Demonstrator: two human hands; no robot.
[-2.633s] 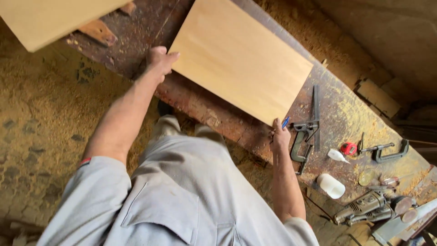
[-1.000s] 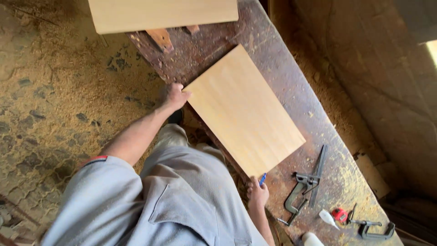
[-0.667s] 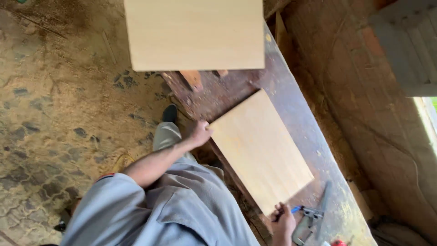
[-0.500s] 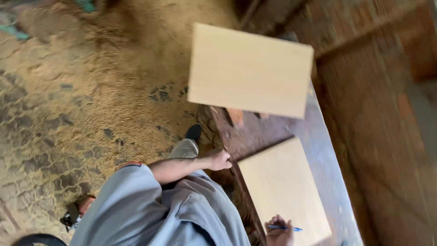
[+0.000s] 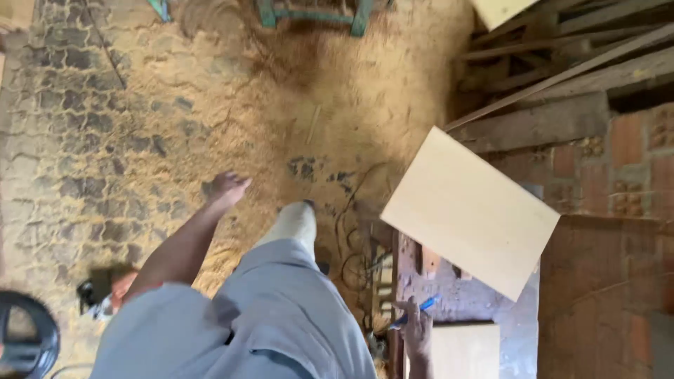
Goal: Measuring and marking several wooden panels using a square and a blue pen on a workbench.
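We look down at a person in grey clothes standing on a floor (image 5: 105, 140) covered in sawdust. The left hand (image 5: 228, 188) is out in the air above the sawdust, away from the bench. Its fingers are loose and a bit curled, and it holds nothing. The right hand (image 5: 418, 330) is low down by the edge of the workbench (image 5: 460, 298). It is closed around a blue pen (image 5: 415, 311), and the pen sticks up out of the fingers. Just beside this hand lies a pale wooden board (image 5: 467, 351) flat on the bench, partly cut off by the bottom of the picture. We cannot tell if the hand touches it. A bigger pale board (image 5: 470, 210) rests farther along the bench and hangs over its end. A brick wall (image 5: 618, 210) stands beside the bench, with dark wooden planks (image 5: 547, 77) leaning near it.
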